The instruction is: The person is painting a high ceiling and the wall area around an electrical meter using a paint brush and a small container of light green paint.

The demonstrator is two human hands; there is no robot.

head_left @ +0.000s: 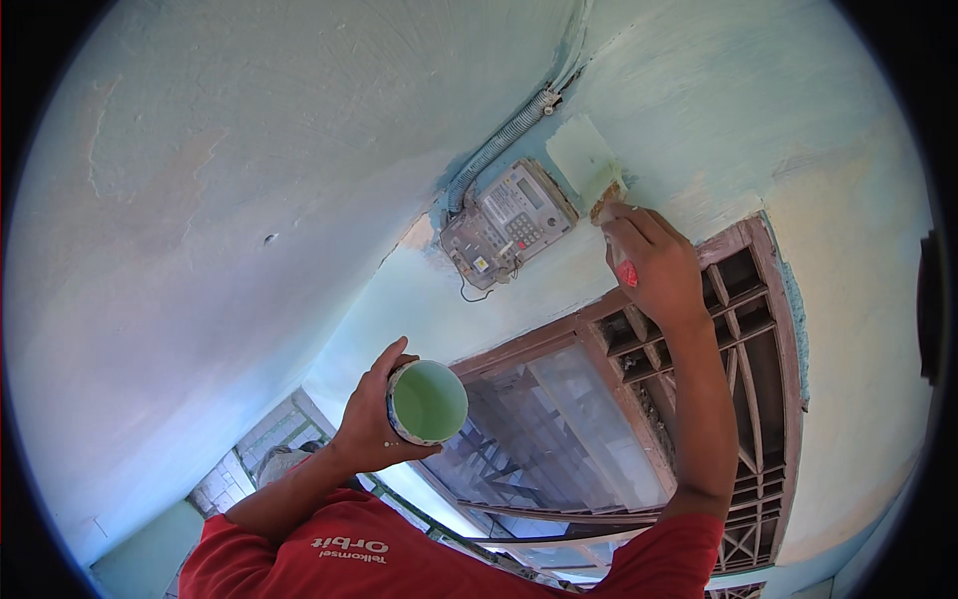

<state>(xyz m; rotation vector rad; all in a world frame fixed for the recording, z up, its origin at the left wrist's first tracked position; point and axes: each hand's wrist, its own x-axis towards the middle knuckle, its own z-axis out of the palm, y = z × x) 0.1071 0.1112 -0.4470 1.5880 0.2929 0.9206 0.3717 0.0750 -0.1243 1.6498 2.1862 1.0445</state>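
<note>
My left hand [371, 424] is wrapped round a small round tub of pale green paint [429, 401], its open top facing up. High on the wall, my right hand [654, 262] grips a paintbrush [606, 203]; its bristles touch the wall beside the electricity meter. Part of its red handle shows between my fingers. A fresh pale green patch [581, 152] lies on the wall just above the brush. The electricity meter [524, 212], grey with a keypad and small screen, is fixed to the wall left of the brush.
Ribbed grey conduit [499, 145] runs from the meter up to the corner. A loose dark wire [477, 297] hangs below the meter. Under my right arm is a brown window frame [599, 359] with a wooden lattice [743, 329] and glass panes [559, 429]. A bare wall [220, 250] stands at left.
</note>
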